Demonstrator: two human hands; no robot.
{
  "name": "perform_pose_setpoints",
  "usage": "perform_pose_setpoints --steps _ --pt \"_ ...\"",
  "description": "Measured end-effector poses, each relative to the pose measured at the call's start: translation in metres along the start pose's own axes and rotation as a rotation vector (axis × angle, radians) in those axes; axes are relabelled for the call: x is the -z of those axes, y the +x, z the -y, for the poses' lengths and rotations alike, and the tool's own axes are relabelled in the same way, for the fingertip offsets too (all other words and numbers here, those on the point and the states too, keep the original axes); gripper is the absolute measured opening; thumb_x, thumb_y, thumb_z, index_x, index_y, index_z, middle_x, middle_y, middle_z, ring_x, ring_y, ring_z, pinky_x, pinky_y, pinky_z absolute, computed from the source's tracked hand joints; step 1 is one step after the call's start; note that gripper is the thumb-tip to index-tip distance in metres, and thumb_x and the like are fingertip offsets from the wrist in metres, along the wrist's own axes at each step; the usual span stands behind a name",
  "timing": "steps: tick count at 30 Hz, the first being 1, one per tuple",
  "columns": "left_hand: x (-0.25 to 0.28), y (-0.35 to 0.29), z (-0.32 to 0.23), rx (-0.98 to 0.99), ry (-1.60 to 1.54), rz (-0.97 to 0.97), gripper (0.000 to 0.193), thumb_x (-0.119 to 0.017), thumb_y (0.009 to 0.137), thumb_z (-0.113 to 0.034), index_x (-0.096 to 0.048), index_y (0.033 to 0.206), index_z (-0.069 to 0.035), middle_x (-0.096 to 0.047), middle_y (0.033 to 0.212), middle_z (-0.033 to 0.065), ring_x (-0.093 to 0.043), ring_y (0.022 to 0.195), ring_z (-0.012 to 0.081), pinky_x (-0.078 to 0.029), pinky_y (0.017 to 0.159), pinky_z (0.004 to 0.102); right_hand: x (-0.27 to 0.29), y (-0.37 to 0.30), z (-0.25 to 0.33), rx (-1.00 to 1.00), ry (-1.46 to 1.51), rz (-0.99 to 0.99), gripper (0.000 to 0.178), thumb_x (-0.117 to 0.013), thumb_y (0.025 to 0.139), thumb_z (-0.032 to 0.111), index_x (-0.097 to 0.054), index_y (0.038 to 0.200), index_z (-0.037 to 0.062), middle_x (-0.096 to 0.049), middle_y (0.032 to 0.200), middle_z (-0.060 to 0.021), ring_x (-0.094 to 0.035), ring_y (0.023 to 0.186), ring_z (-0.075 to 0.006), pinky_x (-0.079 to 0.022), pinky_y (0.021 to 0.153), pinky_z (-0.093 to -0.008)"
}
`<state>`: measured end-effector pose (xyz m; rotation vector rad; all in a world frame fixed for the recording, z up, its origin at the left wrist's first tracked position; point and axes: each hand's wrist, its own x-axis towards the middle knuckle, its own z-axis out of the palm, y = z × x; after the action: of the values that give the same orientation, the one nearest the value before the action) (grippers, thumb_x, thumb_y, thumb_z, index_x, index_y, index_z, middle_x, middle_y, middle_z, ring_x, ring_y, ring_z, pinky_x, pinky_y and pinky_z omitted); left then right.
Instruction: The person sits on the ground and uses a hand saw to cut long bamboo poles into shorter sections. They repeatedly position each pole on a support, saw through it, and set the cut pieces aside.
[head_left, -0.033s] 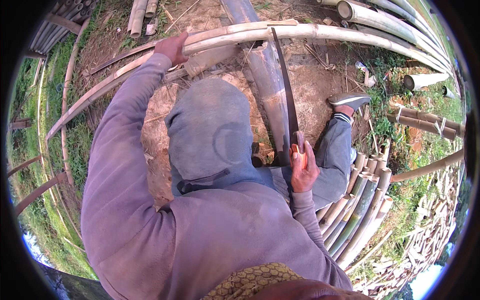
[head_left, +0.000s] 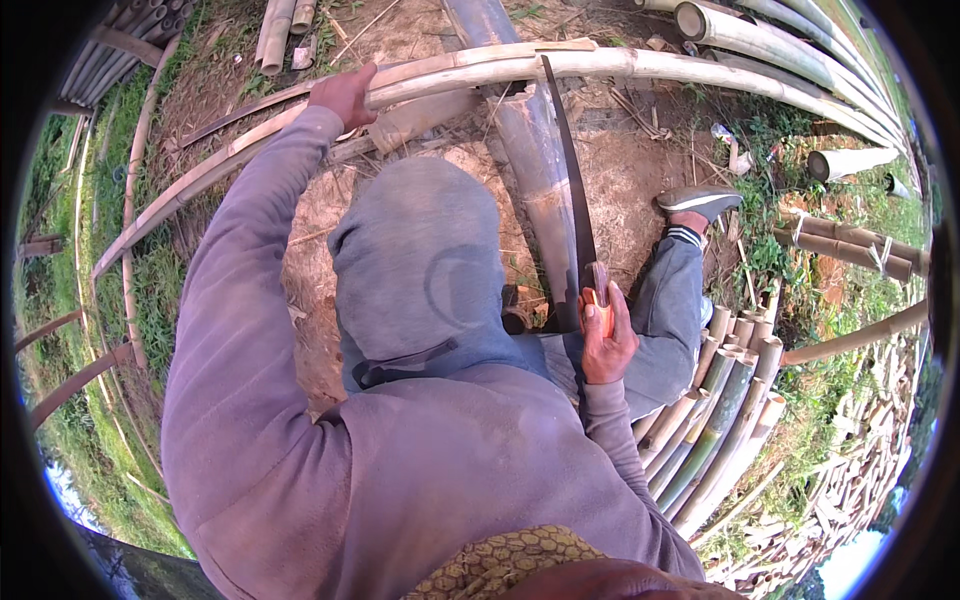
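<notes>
Right hand grips the long machete by its orange handle; left hand, upper left, clasps a long, stiff, probably heavy bamboo pole.

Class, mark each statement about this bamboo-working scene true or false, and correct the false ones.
1. The right hand grips the handle of a long curved blade. True.
2. The left hand rests in the person's lap. False: it reaches out and holds a long split bamboo pole.
3. The person wears a grey hooded top. True.
4. The blade's tip points toward the person's body. False: it points away, toward the bamboo pole.
5. Cut bamboo lengths lie stacked beside the right leg. True.
</notes>
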<state>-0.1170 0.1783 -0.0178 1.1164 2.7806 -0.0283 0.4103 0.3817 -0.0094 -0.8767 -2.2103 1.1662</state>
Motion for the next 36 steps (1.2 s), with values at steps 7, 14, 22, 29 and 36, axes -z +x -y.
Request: perform_pose_setpoints --steps 7,14,22,29,36 --pt "0.003 0.011 0.003 0.052 0.022 0.071 0.074 -0.088 0.077 -0.035 -0.048 0.136 -0.017 -0.072 0.113 0.0189 -0.070 0.108 0.0432 -0.055 0.092 0.0542 -0.005 0.018 0.005 0.042 0.021 0.043 0.043 -0.070 0.100 0.005 -0.061 0.140 -0.0088 -0.072 0.131 -0.0248 -0.073 0.118 -0.0315 -0.057 0.099 -0.0383" --pt "0.004 0.012 0.000 0.058 0.013 0.081 0.073 -0.088 0.078 -0.034 -0.048 0.136 -0.017 -0.073 0.114 0.0173 -0.070 0.109 0.0418 -0.055 0.092 0.0540 -0.003 0.024 0.010 -0.072 0.065 0.097 0.043 -0.068 0.101 0.005 -0.060 0.141 -0.0083 -0.072 0.130 -0.0250 -0.074 0.117 -0.0317 -0.057 0.098 -0.0376" --pt "0.002 0.005 -0.002 0.028 -0.008 0.014 0.062 -0.088 0.078 -0.033 -0.050 0.123 -0.016 -0.074 0.107 0.0149 -0.071 0.106 0.0417 -0.056 0.089 0.0547 0.003 0.027 0.022 -0.002 -0.020 0.102 0.043 -0.067 0.102 0.006 -0.060 0.142 -0.0084 -0.072 0.129 -0.0250 -0.074 0.117 -0.0300 -0.056 0.098 -0.0371" --pt "0.008 0.008 -0.004 0.053 -0.009 0.039 0.059 -0.088 0.078 -0.031 -0.050 0.121 -0.015 -0.074 0.107 0.0149 -0.071 0.106 0.0416 -0.056 0.090 0.0541 0.005 0.027 0.014 -0.045 -0.037 0.085 0.044 -0.069 0.100 0.005 -0.060 0.141 -0.0084 -0.073 0.129 -0.0251 -0.073 0.119 -0.0307 -0.057 0.099 -0.0378" --pt "0.010 0.013 0.000 0.057 -0.025 0.047 0.058 -0.086 0.078 -0.034 -0.050 0.119 -0.015 -0.074 0.108 0.0160 -0.071 0.106 0.0417 -0.056 0.090 0.0551 0.000 0.039 0.027 0.060 -0.088 0.089 0.044 -0.071 0.100 0.007 -0.062 0.140 -0.0066 -0.073 0.126 -0.0271 -0.075 0.115 -0.0343 -0.058 0.095 -0.0397"
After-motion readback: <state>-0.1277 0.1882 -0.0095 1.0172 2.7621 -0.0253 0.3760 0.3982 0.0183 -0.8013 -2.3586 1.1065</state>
